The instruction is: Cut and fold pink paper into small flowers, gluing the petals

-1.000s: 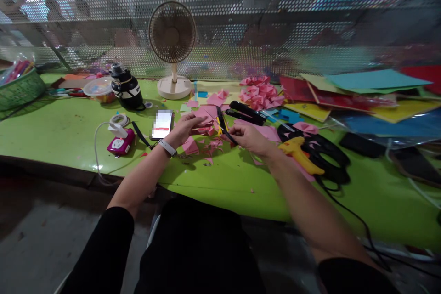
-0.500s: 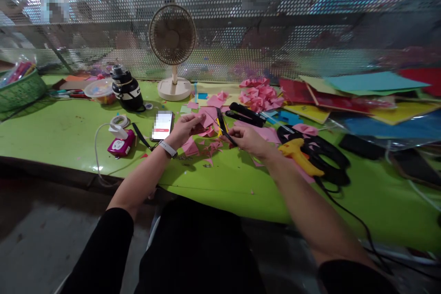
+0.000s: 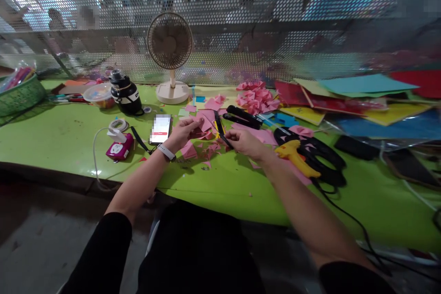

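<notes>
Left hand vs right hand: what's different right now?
- The left hand pinches pink paper; the right hand grips a slim black tool.
- The left hand's wrist wears a pale strap; the right hand's wrist is bare.

Shared: both have bent fingers and are at the green table.

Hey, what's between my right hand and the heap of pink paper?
In the head view, pink paper lies just beyond your right hand, then the black stapler, then the heap.
</notes>
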A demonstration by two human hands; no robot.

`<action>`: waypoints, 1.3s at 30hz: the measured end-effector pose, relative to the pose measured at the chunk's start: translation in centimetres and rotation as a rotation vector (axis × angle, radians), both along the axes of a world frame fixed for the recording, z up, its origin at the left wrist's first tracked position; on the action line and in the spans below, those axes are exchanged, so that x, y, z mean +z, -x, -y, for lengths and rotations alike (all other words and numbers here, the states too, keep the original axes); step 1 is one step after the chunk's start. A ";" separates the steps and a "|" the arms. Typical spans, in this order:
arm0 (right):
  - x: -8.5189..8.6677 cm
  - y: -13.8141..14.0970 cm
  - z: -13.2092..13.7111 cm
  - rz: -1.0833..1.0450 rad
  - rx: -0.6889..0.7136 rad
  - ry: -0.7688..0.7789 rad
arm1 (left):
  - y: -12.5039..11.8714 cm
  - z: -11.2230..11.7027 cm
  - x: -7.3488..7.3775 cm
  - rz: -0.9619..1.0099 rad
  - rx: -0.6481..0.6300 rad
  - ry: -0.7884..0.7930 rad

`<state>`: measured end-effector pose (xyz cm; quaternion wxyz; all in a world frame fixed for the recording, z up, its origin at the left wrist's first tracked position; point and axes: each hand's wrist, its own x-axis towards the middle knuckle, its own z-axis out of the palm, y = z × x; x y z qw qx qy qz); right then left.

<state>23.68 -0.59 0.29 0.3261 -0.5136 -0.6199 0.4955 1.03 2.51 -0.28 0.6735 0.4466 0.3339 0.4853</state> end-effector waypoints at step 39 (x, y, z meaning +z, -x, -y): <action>-0.5 0.6 0.5 -0.043 0.021 0.055 | -1.0 0.4 -0.5 0.220 0.012 0.105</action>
